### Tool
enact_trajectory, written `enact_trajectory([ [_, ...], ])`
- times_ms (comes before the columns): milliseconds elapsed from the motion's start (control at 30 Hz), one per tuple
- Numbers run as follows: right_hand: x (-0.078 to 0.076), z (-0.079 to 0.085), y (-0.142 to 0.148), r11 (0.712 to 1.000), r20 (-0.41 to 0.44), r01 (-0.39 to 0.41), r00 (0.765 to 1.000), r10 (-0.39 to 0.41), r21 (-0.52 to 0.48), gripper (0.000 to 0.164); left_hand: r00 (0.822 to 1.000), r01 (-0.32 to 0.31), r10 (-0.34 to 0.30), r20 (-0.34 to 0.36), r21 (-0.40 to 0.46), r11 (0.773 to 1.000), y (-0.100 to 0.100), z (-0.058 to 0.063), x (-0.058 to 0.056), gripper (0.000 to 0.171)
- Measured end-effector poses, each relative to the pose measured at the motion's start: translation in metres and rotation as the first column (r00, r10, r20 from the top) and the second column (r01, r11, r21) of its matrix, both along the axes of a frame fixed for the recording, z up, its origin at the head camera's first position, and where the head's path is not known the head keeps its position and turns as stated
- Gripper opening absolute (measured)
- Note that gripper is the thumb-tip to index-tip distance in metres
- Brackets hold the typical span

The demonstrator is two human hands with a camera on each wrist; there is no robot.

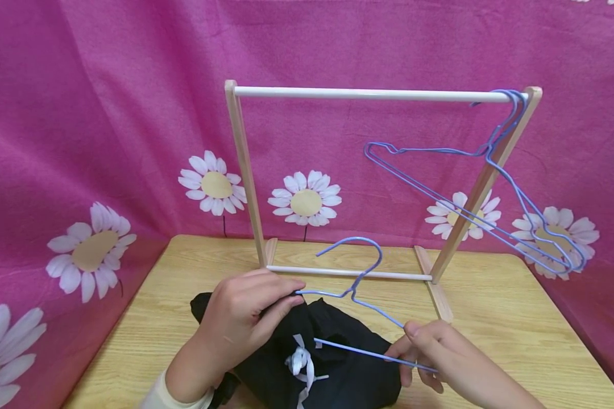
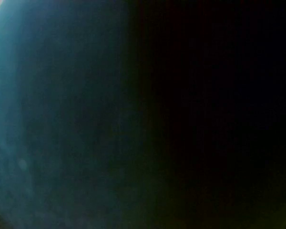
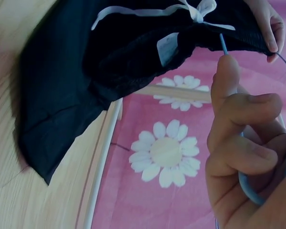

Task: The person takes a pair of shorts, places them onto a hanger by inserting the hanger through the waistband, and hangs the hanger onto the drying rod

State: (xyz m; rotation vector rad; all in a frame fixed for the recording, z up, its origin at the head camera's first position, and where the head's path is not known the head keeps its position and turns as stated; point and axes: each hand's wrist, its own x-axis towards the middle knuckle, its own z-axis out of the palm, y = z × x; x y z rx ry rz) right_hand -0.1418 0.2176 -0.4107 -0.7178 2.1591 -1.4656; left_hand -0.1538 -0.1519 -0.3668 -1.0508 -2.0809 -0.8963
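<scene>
Black drawstring shorts (image 1: 358,378) lie bunched on the table, their white drawstring (image 1: 300,360) tied in a bow. My left hand (image 1: 237,318) pinches the waistband together with one end of a blue wire hanger (image 1: 355,288). Around the hanger's other end curl the fingers of my right hand (image 1: 442,347). The hanger's lower bar runs into the waist opening, where its far part is hidden. In the right wrist view, a white label (image 3: 168,49) shows inside the elastic waist. The left wrist view is dark and blurred.
Behind the hands stands a wooden rack with a white top rail (image 1: 363,94) and a lower white bar (image 1: 348,273). Blue wire hangers (image 1: 435,150) hang at the rail's right end. A pink flowered cloth (image 1: 133,113) surrounds the wooden table (image 1: 496,329).
</scene>
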Motion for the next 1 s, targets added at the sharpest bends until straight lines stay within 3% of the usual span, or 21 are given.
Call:
enact_trajectory([
  [333,-0.001,0.000,-0.020,1.000,-0.009,-0.019,1.000,0.019,-0.003,0.057,1.000,0.004,-0.004,-0.005,0.004,1.000,0.004,-0.001,0.001,0.028],
  [500,-0.001,0.001,-0.023,0.998,0.045,-0.050,0.998,0.051,-0.023,0.058,1.000,0.005,-0.005,-0.011,-0.009,1.000,0.005,-0.001,0.002,0.028],
  [600,0.000,0.010,-0.014,0.987,0.117,-0.159,0.980,0.162,-0.033,0.061,1.000,0.029,-0.030,-0.005,-0.005,1.000,0.003,0.001,0.003,0.026],
  [767,-0.012,0.024,0.024,0.924,0.158,-0.340,0.916,0.368,-0.175,0.075,0.991,0.133,-0.130,-0.041,0.059,0.989,-0.001,0.008,0.004,0.021],
  [833,-0.023,0.019,0.027,0.926,0.098,-0.314,0.935,0.340,-0.211,0.071,0.984,0.164,-0.158,-0.077,0.079,0.983,-0.002,0.010,0.005,0.017],
  [933,-0.034,-0.002,0.012,0.930,-0.040,-0.277,0.960,0.276,-0.243,0.049,0.983,0.168,-0.160,-0.088,0.091,0.982,-0.004,0.011,0.008,0.016],
  [1000,-0.032,-0.017,-0.005,0.941,-0.212,-0.287,0.945,0.247,-0.180,0.038,0.986,0.161,-0.155,-0.068,0.087,0.983,-0.004,0.011,0.010,0.017],
])
